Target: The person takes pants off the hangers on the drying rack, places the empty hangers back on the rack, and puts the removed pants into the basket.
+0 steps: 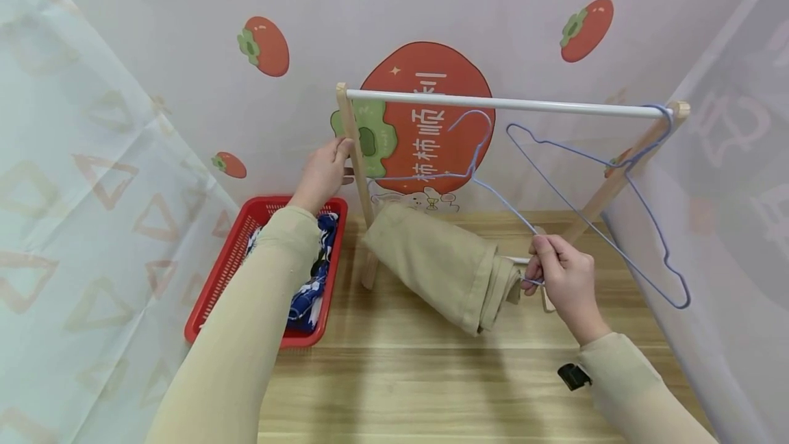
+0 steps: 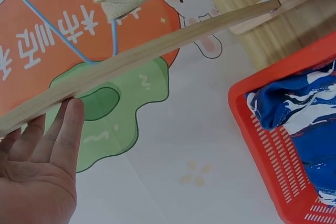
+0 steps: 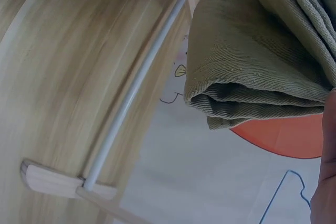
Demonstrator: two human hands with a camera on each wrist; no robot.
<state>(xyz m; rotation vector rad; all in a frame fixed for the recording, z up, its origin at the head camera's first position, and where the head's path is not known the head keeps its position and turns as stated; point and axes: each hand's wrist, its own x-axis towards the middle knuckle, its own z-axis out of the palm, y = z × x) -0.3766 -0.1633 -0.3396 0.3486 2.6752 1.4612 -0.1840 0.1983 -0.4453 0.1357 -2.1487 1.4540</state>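
Observation:
Khaki folded trousers (image 1: pixel 431 262), their kind partly hidden by the folds, hang over the lower bar of a blue wire hanger (image 1: pixel 502 203). My right hand (image 1: pixel 564 279) pinches this hanger near its right end, beside the cloth. The hanger tilts below the rack's rail (image 1: pixel 511 103), its hook apart from it. At the rack's left wooden post (image 1: pixel 354 136), my left hand (image 1: pixel 323 173) has its fingertips against or just beside the wood. In the left wrist view, the left hand's fingers (image 2: pixel 65 135) look fairly straight. The right wrist view shows the trousers' layered folds (image 3: pixel 252 56) closely.
A second blue hanger (image 1: pixel 656 225) hangs at the rail's right end. Left of the rack stands a red basket (image 1: pixel 335 259) holding blue-and-white patterned cloth (image 1: pixel 308 300). A lower white bar (image 3: pixel 128 98) joins the rack's feet. Printed fabric walls enclose the wooden surface (image 1: pixel 407 389).

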